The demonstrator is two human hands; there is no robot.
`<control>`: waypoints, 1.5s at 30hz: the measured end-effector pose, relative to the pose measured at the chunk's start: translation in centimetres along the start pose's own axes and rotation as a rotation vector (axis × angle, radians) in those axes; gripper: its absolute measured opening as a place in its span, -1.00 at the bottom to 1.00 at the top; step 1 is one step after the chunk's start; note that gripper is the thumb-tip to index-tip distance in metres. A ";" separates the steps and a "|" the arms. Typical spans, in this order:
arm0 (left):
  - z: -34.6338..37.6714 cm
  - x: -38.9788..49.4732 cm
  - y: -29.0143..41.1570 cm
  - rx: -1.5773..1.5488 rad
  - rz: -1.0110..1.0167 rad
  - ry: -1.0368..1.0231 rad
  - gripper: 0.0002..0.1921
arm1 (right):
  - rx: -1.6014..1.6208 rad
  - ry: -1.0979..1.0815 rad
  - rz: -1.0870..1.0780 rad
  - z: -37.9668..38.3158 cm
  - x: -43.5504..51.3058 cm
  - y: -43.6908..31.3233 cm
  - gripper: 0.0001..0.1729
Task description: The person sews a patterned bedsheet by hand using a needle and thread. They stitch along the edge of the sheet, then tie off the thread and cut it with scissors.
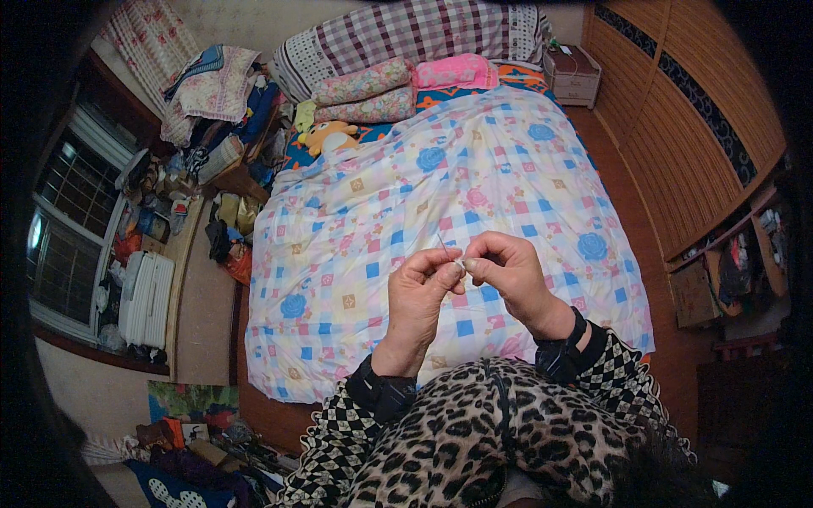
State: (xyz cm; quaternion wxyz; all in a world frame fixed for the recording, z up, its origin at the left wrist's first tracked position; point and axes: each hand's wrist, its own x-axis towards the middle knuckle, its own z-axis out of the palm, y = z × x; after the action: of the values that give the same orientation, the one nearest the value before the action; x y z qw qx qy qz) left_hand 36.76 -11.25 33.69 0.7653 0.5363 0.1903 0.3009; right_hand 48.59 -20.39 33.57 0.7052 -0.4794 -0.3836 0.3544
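Observation:
Over the bed, my left hand (413, 301) pinches a thin sewing needle (442, 242) between thumb and forefinger, its upper end pointing up and away from me. My right hand (511, 273) is close beside it, thumb pressed to forefinger. Between the two sets of fingertips shows a small white thing (462, 263), perhaps thread; it is too small to tell. Both hands nearly touch at the fingertips. Beneath them a checked and flowered quilt (362, 241) is spread across the bed, wrinkled in places.
A rolled floral quilt (365, 92), a pink pillow (454, 71) and an orange plush toy (330, 136) lie at the bed's head. A nightstand (575, 82) and a wooden wardrobe (673, 120) stand right. At left, a cluttered windowsill holds a white case (147, 298).

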 end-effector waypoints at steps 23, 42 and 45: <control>0.5 -0.5 -0.8 0.045 0.021 -0.107 -0.92 | -0.234 0.122 -0.353 1.0 -0.3 -1.1 -0.94; 0.3 -0.1 -0.8 0.077 -0.012 -0.089 -0.94 | -0.292 0.109 -0.335 0.8 0.1 -0.6 -0.94; 0.2 0.0 -0.9 0.073 -0.007 -0.094 -0.95 | -0.266 0.115 -0.299 0.8 0.1 -0.5 -0.94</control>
State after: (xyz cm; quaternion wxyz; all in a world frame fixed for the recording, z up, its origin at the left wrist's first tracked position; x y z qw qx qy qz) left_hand 37.12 -11.64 32.89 0.7544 0.5766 0.1670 0.2657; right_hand 47.97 -20.09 34.31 0.7011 -0.5255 -0.4531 0.1642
